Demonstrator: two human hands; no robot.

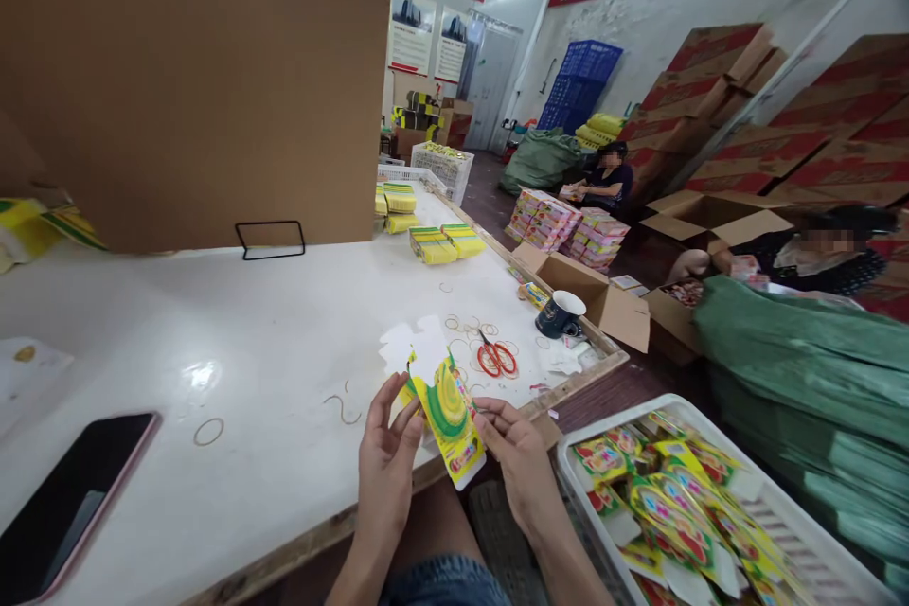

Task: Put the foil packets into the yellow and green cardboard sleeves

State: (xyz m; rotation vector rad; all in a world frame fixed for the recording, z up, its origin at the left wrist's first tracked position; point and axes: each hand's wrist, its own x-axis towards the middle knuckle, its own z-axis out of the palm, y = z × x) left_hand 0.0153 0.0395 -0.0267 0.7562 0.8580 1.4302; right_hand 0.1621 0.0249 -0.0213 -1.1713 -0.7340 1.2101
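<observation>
Between my two hands, over the table's front edge, is a yellow and green printed carton with white flaps at its top. My left hand grips its left edge with fingers and thumb. On the opposite side, my right hand pinches the right edge between thumb and fingers. The carton is tilted. White card flaps show just behind it. A pair of red-handled scissors lies beyond my right hand, among several loose rubber bands.
A white crate of printed cartons stands at the right. A dark mug, bundled yellow cartons and a phone are on the white table. A cardboard sheet stands behind. Two people sit at the right.
</observation>
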